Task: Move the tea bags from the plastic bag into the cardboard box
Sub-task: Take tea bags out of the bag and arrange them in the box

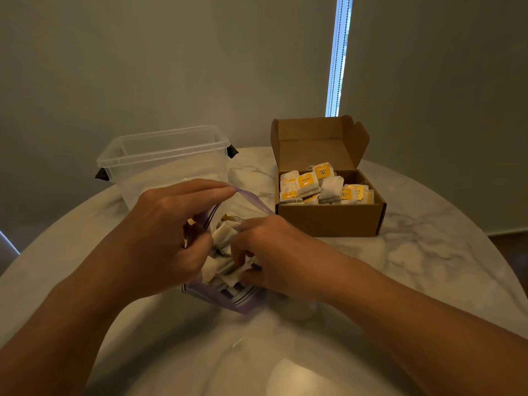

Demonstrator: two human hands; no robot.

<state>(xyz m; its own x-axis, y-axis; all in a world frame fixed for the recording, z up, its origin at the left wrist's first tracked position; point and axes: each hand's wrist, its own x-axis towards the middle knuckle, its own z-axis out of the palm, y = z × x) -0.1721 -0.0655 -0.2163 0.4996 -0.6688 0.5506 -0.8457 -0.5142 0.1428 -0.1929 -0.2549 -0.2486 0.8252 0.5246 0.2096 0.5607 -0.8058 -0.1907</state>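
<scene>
Fingers [200,192] of the left hand [160,238] hooked on the purple zip rim of the plastic bag [228,298] mid-frame, holding the mouth open; right hand [274,250] curled down inside around a clump of tea bags [225,238], so mid-grab by the look of it. Next up, probably: lifting that floppy papery handful clear of the thin crinkly film without snagging strings, then over to the stiff open cardboard box [328,221], centre right on the marbled surface [428,252], already holding plenty of yellow-tagged ones.
</scene>
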